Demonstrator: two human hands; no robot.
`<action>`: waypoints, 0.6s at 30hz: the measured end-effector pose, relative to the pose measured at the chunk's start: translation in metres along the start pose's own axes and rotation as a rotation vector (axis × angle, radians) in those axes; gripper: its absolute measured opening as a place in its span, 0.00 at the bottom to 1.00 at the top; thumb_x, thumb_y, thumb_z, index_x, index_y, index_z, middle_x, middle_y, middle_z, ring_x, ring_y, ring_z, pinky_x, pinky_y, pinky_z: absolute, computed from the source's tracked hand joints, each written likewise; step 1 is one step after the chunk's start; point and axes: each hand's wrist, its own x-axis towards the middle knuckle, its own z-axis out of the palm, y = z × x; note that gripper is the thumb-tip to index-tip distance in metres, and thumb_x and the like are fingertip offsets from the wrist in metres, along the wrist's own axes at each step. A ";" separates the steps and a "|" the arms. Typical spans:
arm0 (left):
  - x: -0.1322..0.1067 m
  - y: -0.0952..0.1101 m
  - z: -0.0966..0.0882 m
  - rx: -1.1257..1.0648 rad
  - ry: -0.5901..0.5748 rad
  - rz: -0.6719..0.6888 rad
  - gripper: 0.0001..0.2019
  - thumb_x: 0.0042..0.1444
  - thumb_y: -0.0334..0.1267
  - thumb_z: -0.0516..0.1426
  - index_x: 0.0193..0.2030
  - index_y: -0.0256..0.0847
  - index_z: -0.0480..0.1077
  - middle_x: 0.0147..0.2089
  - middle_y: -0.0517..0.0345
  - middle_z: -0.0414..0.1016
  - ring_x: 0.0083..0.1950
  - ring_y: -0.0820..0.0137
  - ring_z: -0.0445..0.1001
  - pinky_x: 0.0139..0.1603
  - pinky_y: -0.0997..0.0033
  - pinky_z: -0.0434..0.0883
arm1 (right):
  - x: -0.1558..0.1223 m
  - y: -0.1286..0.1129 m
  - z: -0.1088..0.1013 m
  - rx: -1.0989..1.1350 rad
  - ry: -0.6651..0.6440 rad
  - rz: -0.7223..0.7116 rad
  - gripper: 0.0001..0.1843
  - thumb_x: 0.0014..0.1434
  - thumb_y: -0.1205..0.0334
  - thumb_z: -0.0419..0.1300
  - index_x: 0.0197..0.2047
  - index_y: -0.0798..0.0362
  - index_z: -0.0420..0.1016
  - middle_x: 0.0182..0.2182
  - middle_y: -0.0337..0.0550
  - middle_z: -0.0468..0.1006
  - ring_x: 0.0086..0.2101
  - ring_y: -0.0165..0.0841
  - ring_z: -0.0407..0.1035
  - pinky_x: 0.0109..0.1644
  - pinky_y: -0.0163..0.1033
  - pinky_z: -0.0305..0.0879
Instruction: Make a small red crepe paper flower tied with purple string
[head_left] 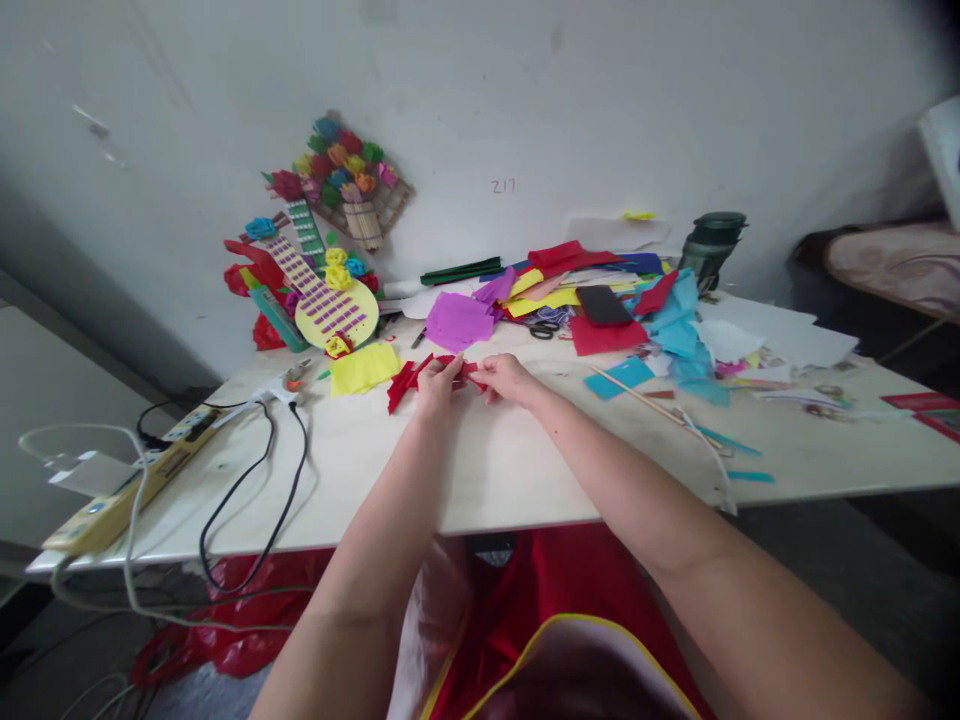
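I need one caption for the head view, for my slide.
Left hand and right hand hold red paper near yellow paper.

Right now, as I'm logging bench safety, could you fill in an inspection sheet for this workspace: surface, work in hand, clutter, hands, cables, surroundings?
Surface: white table, with small scraps on it.
Work in hand: crumpled red paper, held between both hands.
Clutter: coloured paper heaped towards the wall; scissors, dark phone and dark bottle among or beside it.
Hands: left hand and right hand both grip the red paper.
Cables: black cable loops past the front edge; power strip at the left end.
Surroundings: wall behind; red plastic bag below the table.
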 end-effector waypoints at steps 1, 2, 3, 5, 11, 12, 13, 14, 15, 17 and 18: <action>0.000 0.000 0.000 0.008 0.016 0.006 0.16 0.37 0.45 0.65 0.26 0.35 0.67 0.22 0.59 0.70 0.21 0.77 0.67 0.25 0.75 0.65 | 0.000 0.000 -0.001 0.007 -0.007 0.006 0.14 0.53 0.67 0.59 0.19 0.56 0.61 0.14 0.33 0.69 0.11 0.22 0.61 0.15 0.27 0.53; 0.000 0.001 0.001 0.012 0.032 0.009 0.16 0.37 0.45 0.65 0.25 0.36 0.66 0.22 0.59 0.70 0.21 0.76 0.67 0.25 0.75 0.65 | -0.001 0.000 -0.002 0.011 -0.009 0.009 0.14 0.53 0.67 0.59 0.19 0.56 0.62 0.14 0.33 0.70 0.11 0.21 0.61 0.15 0.27 0.53; 0.000 0.001 0.001 0.013 0.049 0.010 0.16 0.37 0.46 0.65 0.24 0.36 0.66 0.22 0.59 0.70 0.21 0.76 0.67 0.25 0.74 0.65 | -0.001 0.000 -0.003 0.010 -0.009 0.009 0.13 0.54 0.67 0.58 0.20 0.56 0.63 0.14 0.33 0.70 0.11 0.21 0.60 0.15 0.27 0.53; 0.000 0.003 0.002 0.008 0.073 0.013 0.16 0.38 0.46 0.64 0.23 0.37 0.65 0.22 0.59 0.70 0.21 0.76 0.67 0.25 0.74 0.65 | -0.001 0.000 -0.005 -0.002 -0.003 0.009 0.13 0.54 0.66 0.58 0.20 0.56 0.64 0.15 0.35 0.71 0.10 0.21 0.59 0.14 0.27 0.50; 0.001 0.004 0.001 -0.047 0.095 0.019 0.17 0.40 0.48 0.63 0.20 0.38 0.63 0.17 0.62 0.65 0.19 0.77 0.64 0.23 0.75 0.63 | -0.001 -0.002 -0.006 0.025 0.003 0.031 0.12 0.52 0.65 0.60 0.21 0.56 0.64 0.12 0.33 0.68 0.09 0.20 0.57 0.12 0.26 0.48; 0.002 0.004 0.001 -0.065 0.094 0.007 0.17 0.40 0.48 0.63 0.20 0.38 0.63 0.16 0.63 0.64 0.18 0.77 0.63 0.23 0.75 0.63 | -0.002 -0.003 -0.006 0.038 -0.004 0.027 0.12 0.52 0.65 0.61 0.21 0.56 0.64 0.11 0.32 0.68 0.09 0.21 0.57 0.12 0.26 0.49; 0.002 0.004 0.000 -0.082 0.092 -0.004 0.17 0.40 0.48 0.63 0.20 0.38 0.62 0.16 0.63 0.64 0.18 0.77 0.63 0.22 0.75 0.62 | -0.002 -0.004 -0.005 0.052 -0.014 0.022 0.12 0.52 0.65 0.61 0.21 0.56 0.64 0.11 0.32 0.67 0.09 0.21 0.57 0.13 0.27 0.50; 0.003 0.003 0.000 -0.095 0.089 -0.014 0.17 0.40 0.47 0.63 0.19 0.38 0.62 0.15 0.63 0.63 0.18 0.77 0.63 0.22 0.75 0.62 | -0.003 -0.005 -0.005 0.063 -0.025 0.015 0.12 0.52 0.65 0.61 0.21 0.56 0.64 0.11 0.32 0.67 0.09 0.21 0.57 0.13 0.27 0.51; 0.003 0.003 -0.001 -0.107 0.087 -0.020 0.17 0.40 0.47 0.63 0.19 0.39 0.62 0.15 0.63 0.63 0.18 0.77 0.62 0.21 0.75 0.61 | -0.003 -0.006 -0.004 0.071 -0.037 0.009 0.12 0.52 0.65 0.61 0.21 0.56 0.64 0.11 0.32 0.67 0.09 0.21 0.57 0.13 0.27 0.52; 0.004 0.002 -0.002 -0.126 0.088 -0.024 0.17 0.40 0.48 0.63 0.19 0.39 0.62 0.15 0.63 0.63 0.17 0.77 0.62 0.21 0.75 0.61 | -0.003 -0.006 -0.003 0.082 -0.051 0.001 0.12 0.52 0.65 0.61 0.20 0.56 0.65 0.11 0.32 0.67 0.09 0.21 0.57 0.13 0.27 0.52; 0.004 0.001 -0.002 -0.132 0.091 -0.026 0.17 0.41 0.48 0.63 0.20 0.39 0.63 0.15 0.63 0.63 0.17 0.77 0.62 0.21 0.75 0.61 | -0.003 -0.006 -0.003 0.087 -0.053 0.003 0.12 0.52 0.65 0.61 0.21 0.56 0.65 0.11 0.32 0.68 0.09 0.21 0.57 0.13 0.27 0.53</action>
